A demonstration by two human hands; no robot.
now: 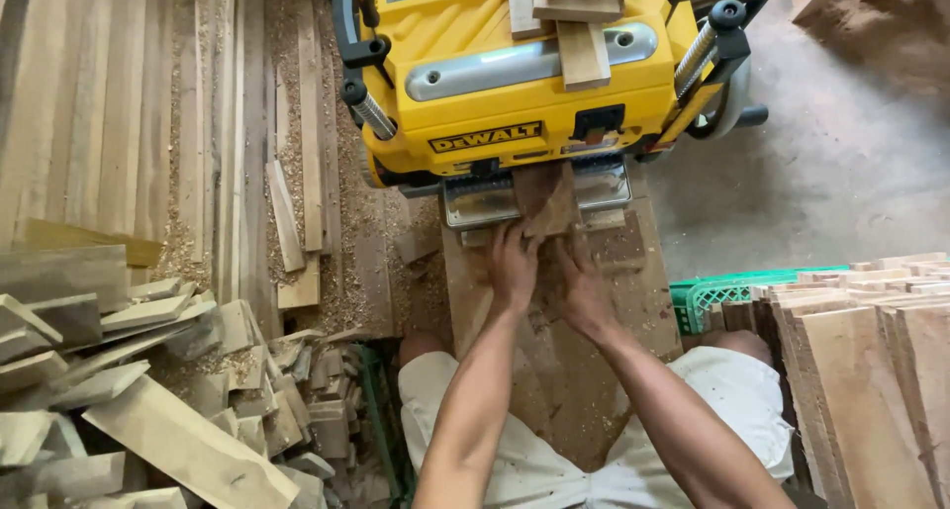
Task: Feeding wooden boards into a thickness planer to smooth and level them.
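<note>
A yellow benchtop planer (515,84) stands ahead of me on a wooden stand. A short brown wood board (546,200) lies on its metal infeed table, its far end under the machine. My left hand (513,267) rests on the board's near left end, fingers pressed flat. My right hand (582,283) presses beside it on the near right end. Both forearms reach forward from my lap.
Small wood offcuts (584,34) lie on top of the planer. A heap of rough wood pieces (148,400) fills the lower left. Long boards (119,103) and sawdust cover the floor at left. Stacked boards (871,361) stand upright in a green crate (708,293) at right.
</note>
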